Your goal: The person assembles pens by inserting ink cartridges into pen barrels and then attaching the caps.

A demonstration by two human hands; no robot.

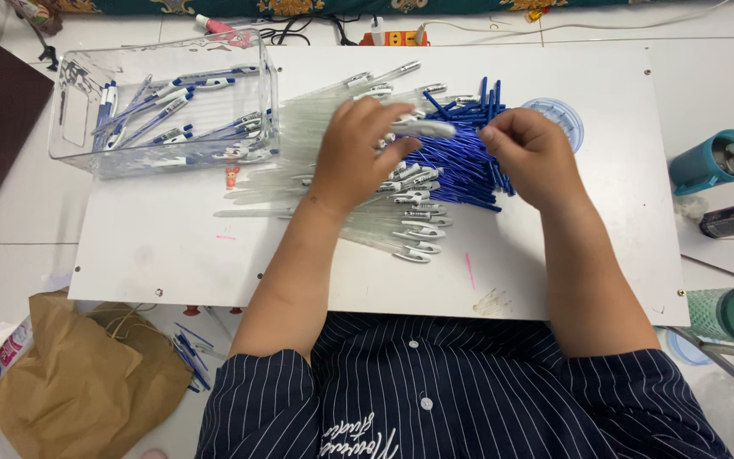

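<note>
The left hand (pixel 354 153) lies over a pile of clear pen barrels (pixel 333 183) on the white board (pixel 155 238). Its fingers are bent and they grip one clear barrel (pixel 422 128), which sticks out to the right, towards the other hand. The right hand (pixel 530 155) rests on a heap of blue pen refills (pixel 460 166); its fingers are curled and the fingertips pinch at the refills, but I cannot tell if it holds only one of them. The two hands are near each other, and the held barrel is between them, above the place where the two piles meet.

At the far left corner of the board stands a clear plastic box (pixel 70 119) with finished blue and white pens (pixel 172 110) inside. Behind the right hand there is a small clear cup (pixel 564 115). On the tiled floor, at the right, stand a teal bottle (pixel 711 161) and a green bottle (pixel 728 314). At the left, near the person, lies a brown paper bag (pixel 87 382) with some blue refills beside it.
</note>
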